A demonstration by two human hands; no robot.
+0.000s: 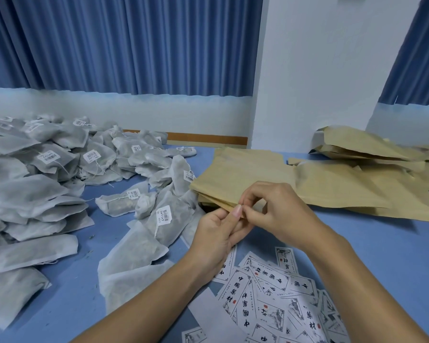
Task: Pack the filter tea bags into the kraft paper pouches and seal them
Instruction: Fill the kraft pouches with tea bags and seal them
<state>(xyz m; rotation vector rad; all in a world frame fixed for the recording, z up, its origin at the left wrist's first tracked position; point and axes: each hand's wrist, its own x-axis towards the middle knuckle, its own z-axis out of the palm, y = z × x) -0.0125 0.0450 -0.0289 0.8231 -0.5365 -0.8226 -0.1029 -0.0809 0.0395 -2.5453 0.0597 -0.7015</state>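
A stack of flat kraft paper pouches (243,174) lies in the middle of the blue table. My left hand (218,231) pinches the near corner of the top pouch between thumb and fingers. My right hand (275,209) pinches the same corner from the right, fingertips meeting the left thumb. White filter tea bags (47,184) with barcode tags are heaped across the left half of the table, and one tagged bag (164,224) lies just left of my hands.
More kraft pouches (367,149) are piled at the back right. Printed label stickers (278,300) with black characters are scattered under my forearms at the front. Blue curtains and a white wall stand behind the blue table (382,243).
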